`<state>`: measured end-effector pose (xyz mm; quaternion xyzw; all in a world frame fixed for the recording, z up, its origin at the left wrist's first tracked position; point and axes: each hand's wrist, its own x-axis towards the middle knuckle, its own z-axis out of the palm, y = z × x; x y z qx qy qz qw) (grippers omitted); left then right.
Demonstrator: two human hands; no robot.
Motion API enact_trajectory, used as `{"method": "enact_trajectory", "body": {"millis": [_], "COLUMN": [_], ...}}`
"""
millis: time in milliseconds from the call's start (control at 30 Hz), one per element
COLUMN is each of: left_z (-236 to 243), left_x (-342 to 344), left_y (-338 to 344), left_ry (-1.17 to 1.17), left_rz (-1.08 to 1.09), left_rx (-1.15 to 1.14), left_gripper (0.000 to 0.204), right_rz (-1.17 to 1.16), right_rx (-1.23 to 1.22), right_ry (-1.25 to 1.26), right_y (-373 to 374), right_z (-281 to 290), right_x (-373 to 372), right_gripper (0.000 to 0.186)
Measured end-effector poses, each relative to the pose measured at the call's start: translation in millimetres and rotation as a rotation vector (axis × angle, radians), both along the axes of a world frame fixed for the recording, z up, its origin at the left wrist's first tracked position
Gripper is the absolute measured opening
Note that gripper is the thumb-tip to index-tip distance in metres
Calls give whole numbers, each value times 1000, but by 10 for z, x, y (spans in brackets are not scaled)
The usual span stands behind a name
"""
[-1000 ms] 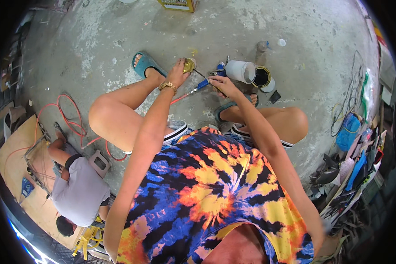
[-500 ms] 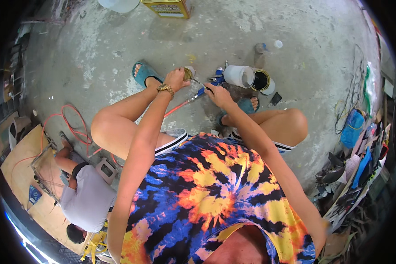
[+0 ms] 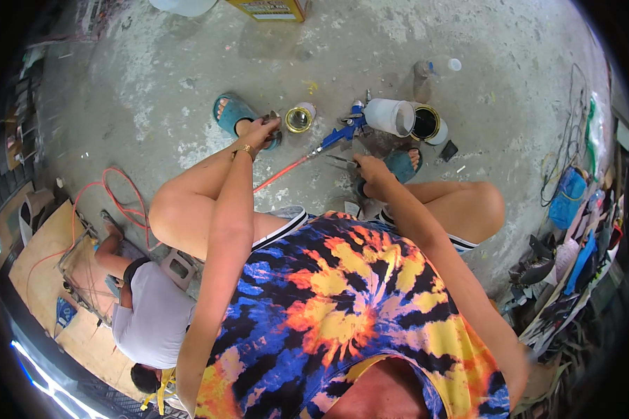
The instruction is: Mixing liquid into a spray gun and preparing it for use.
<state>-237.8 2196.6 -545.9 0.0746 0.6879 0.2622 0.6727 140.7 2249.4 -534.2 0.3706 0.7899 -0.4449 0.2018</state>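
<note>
My left hand is closed on a small metal lid, seen nearly edge-on, just left of a small open can with a gold rim. The can stands upright on the floor, and my hand is apart from it. My right hand grips a thin metal tool whose tip points left; its exact kind is hard to make out. Beyond that hand lies a blue spray gun joined to a red hose. A translucent white cup adjoins it, beside an open can of dark liquid.
A clear bottle with a white cap lies farther off, and a yellow rectangular tin stands at the far edge. Piled scraps line the right side. At lower left another person sits by a wooden board.
My left hand has come off the small can and moved left with the lid, leaving the can open. My right hand has drawn back to the right with the tool.
</note>
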Motion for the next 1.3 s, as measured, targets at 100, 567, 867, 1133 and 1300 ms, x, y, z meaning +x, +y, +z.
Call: {"method": "enact_trajectory", "body": {"millis": [100,567,867,1133,1300], "left_z": [-184,55,678,23,-198], "left_x": [-2,593,645,1759,2278], "left_y": [58,81,99,479,576], "left_ry": [87,139,213,517,830], "left_rz": [115,158,-1,-644,-749], "left_rx": [175,205,307,722,522], "left_gripper": [52,55,45,80,85], "right_rz": [147,-310,-447,-764,-752], "right_rx": [179,310,176,294,507], "right_ry": [-72,539,839,782,780], "right_y": [-52,537,537,473,415], "right_z": [-12,-103,613,1817,2428], "right_x": [-117,-1438,-920,163,798], "right_gripper": [27,63,71,76,79]}}
